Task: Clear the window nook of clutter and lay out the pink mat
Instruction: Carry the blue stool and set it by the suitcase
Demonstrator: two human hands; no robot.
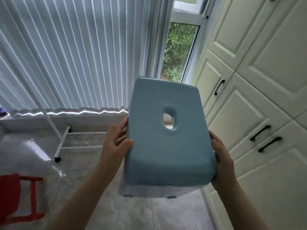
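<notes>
1. A blue plastic stool (166, 135) is held up in the air in front of the window nook, its seat top facing the person, tilted, with an oval grip hole through the middle.
2. The left hand (116, 140) grips the stool's left edge: the thumb lies curled over the seat top and the fingers wrap round the side.
3. The right hand (221, 156) clasps the right edge; its fingers curl round the rim, close together.
4. Behind the stool hang pale vertical blinds (74, 55), and to their right a bare window pane (178, 50) shows green leaves.
5. Cream cupboard doors (265, 80) with black handles line the right wall.
6. To the left, a white metal rack (61, 140) on castors stands on the marble-look floor (116, 209).
7. A red wooden frame (33, 193) sits at the lower left, partly out of view.
</notes>
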